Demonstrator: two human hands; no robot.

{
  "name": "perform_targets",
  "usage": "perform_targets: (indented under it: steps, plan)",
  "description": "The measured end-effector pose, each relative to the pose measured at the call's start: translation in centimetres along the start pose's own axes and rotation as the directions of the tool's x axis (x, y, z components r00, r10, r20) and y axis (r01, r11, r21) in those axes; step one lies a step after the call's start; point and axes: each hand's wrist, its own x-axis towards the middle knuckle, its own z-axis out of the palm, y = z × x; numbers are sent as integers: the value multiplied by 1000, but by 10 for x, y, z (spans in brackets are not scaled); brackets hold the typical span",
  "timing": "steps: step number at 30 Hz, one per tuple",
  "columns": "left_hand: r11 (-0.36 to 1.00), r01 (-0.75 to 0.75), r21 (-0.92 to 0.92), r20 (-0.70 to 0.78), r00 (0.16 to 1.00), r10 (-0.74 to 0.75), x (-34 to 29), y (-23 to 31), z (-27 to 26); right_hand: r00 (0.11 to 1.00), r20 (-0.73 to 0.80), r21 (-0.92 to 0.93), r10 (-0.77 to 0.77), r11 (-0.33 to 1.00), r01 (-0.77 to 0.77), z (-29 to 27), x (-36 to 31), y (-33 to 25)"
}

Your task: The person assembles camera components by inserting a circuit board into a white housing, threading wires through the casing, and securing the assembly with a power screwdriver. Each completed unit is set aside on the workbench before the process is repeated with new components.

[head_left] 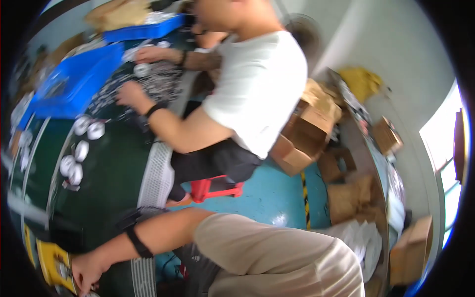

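My right arm, in a beige sleeve with a black band on the forearm, reaches across the lower part of the picture. At its end my right hand [90, 270] is at the lower left, beside a yellow box [53, 262]. Its fingers are curled down and closed; what they hold is cut off by the picture's lower edge. My left hand is out of view. On the dark green table [111, 173] lie several white rolls [81, 151], farther up from my right hand.
A co-worker in a white shirt [262, 79] sits ahead, both hands over a pile of small pieces [166, 84]. Blue trays [81, 79] stand beyond. A red stool [217, 189] is on the blue floor [262, 208]. Open cardboard boxes [302, 136] and a plastic bag [354, 242] lie rightward.
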Motion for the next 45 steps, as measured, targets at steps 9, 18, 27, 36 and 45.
perform_targets:
  steps: [9, 18, 27, 36, 45]
  plan:
    - [818, 372, 439, -722, 688, 75, 16, -5, 80, 980, -169, -93, 108, 988, -125, -7, -42, -38]
    - [978, 207, 16, -796, 594, -112, 9, 1, 89, 952, -217, -617, -217, 786, 39, 21, -45, -28]
    - [962, 255, 97, -737, 668, -103, 12, -8, 89, 919, -281, -647, -277, 761, 32, 31, -46, -25]
    - [953, 223, 204, -683, 730, -25, 11, -14, 89, 922, -303, -586, -243, 810, 21, 30, -42, -29]
    - [975, 36, 218, -698, 704, 130, 8, -7, 88, 827, -52, -829, -560, 486, 277, 16, -46, -40]
